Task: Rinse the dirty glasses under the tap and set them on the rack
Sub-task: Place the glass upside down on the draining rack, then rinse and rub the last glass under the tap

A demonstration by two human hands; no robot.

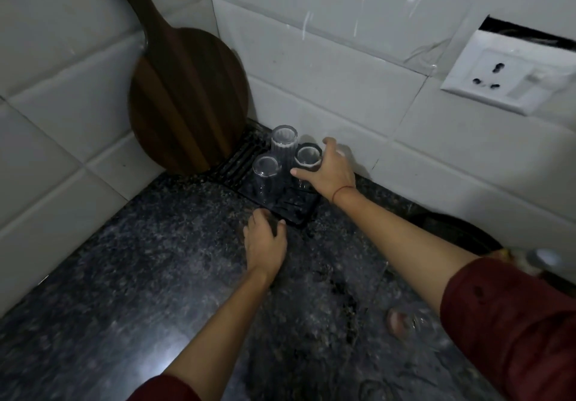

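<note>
Right hand [330, 173] grips a glass [308, 159] on the rack [293, 206]; left hand [265, 238] spread

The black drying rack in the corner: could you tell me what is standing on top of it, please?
Three clear glasses stand on the rack: a tall ribbed glass, a shorter front glass, and a third glass gripped by the right hand, which covers its lower part.

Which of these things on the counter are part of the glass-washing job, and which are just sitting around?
Part of the job:
- three clear glasses: tall ribbed glass, short glass, glass at the right hand
- black drying rack
- right hand, around that glass
- left hand, at the rack's near edge

Just lying about:
- wooden board leaning in the corner
- wall socket
- granite counter
</note>
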